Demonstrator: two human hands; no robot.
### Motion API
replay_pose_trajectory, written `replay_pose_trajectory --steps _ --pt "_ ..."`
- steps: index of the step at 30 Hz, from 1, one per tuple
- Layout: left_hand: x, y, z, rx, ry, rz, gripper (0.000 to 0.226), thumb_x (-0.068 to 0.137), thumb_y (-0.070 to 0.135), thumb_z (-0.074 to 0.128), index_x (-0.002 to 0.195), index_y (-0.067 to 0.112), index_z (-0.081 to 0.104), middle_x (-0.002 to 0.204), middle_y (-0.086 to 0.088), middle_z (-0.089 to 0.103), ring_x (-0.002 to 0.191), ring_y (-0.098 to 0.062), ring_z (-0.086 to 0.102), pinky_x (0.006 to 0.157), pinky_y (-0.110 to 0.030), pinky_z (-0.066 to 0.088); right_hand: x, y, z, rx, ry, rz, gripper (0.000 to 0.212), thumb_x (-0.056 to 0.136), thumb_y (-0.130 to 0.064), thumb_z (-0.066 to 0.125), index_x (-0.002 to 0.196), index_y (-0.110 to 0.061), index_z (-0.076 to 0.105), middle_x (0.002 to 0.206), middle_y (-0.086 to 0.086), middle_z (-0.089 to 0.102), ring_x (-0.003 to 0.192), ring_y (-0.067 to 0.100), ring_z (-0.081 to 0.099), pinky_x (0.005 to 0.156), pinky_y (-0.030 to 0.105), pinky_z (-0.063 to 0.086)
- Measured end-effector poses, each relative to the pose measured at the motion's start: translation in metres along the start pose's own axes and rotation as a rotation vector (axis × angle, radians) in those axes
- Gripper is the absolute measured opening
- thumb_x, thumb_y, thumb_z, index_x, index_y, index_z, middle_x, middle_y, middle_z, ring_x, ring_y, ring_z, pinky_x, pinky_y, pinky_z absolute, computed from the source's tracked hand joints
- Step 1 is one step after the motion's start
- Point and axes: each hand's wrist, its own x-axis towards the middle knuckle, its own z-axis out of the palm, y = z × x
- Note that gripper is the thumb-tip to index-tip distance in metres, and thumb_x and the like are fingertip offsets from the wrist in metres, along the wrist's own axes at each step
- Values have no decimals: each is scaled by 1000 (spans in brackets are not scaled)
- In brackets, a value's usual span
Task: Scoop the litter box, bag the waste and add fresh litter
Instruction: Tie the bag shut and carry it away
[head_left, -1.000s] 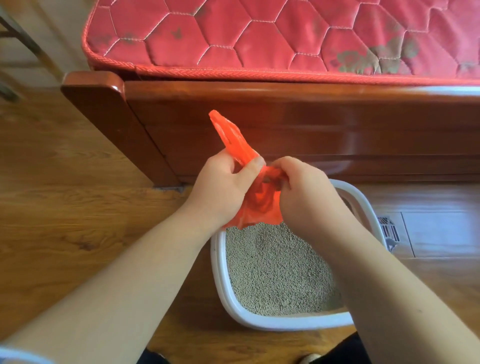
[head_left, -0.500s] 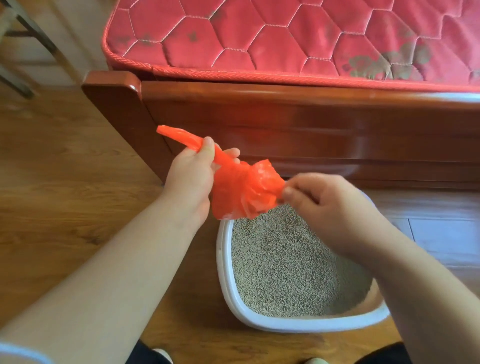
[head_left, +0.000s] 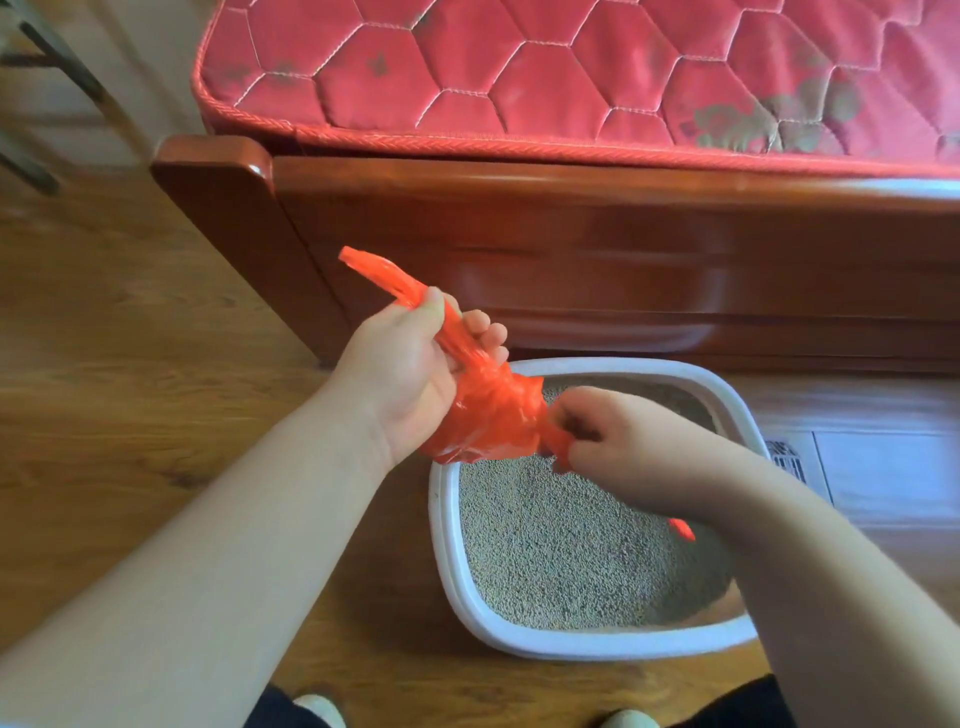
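Your hands have drawn apart since a second ago. Your left hand (head_left: 400, 379) grips one twisted tail of the crumpled orange plastic bag (head_left: 493, 415), and your right hand (head_left: 618, 441) pinches the other tail, fingers curled tight. The bag hangs between them, over the far left of the white plastic litter box (head_left: 441, 519). The knot looks cinched, so bagging seems nearly done.
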Motion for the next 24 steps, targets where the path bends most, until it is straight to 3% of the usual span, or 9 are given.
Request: replay_pose_trajectory --steps 3,6,8,11,13,16,18,20,24 --pt "7 -3 0 17 -94 -1 29 108 19 34 83 11 46 63 -4 53 61 -20 57 93 -50 51 6 -12 6 232 -43 63 11 87 -11 49 85 -19 57 75 -2 72 63 14 66 62 31 47" --pt "7 1 0 191 -95 70 24 107 13 36 88 11 50 64 -3 52 64 -20 57 93 -52 51 11 -14 3 77 61 87 23 94 -31 53 79 -15 59 62 -1 57 52 17 49 53 28 39" --pt "14 5 -2 463 -23 174 18 100 4 44 99 14 58 76 0 64 81 -21 66 98 -52 51 14 -11 0 -108 187 74 30 95 -38 55 78 -14 60 60 -3 55 52 12 48 47 23 32" --pt "23 5 -7 583 221 326 48 84 -6 54 125 17 46 107 -2 59 97 -18 62 98 -51 51 18 -3 -5 -109 301 88 24 93 -38 59 77 -20 60 68 -3 60 61 13 53 51 26 34" --pt "24 5 -11 693 329 567 65 77 -5 56 135 16 37 128 -5 45 110 -18 53 103 -40 47 19 1 -8 -121 333 114 21 93 -37 60 77 -23 57 69 -3 60 59 13 52 51 27 32" --pt "30 -8 -14 1300 5 1066 51 72 13 58 123 15 57 124 -3 57 119 -23 51 107 -39 38 21 5 -10 -153 342 137 18 92 -37 60 78 -27 56 70 -3 62 58 10 52 49 26 30" --pt "32 -17 -12 1493 -211 868 27 81 30 55 105 25 65 106 6 66 106 -20 58 96 -42 45 22 5 -10 -129 339 116 23 93 -37 60 73 -29 53 68 -4 61 56 7 50 48 26 30" --pt "31 -24 -13 1573 -277 569 17 90 40 54 101 29 61 97 8 65 96 -18 60 85 -39 49 23 3 -10 -100 334 97 25 94 -36 60 71 -31 51 64 -5 56 52 5 46 47 24 27" --pt "33 -24 -16 1585 -256 432 22 94 44 56 83 25 54 81 7 62 82 -18 59 68 -33 43 26 8 -8 -128 333 100 11 98 -32 54 94 -23 58 67 -5 54 58 15 50 52 30 28"
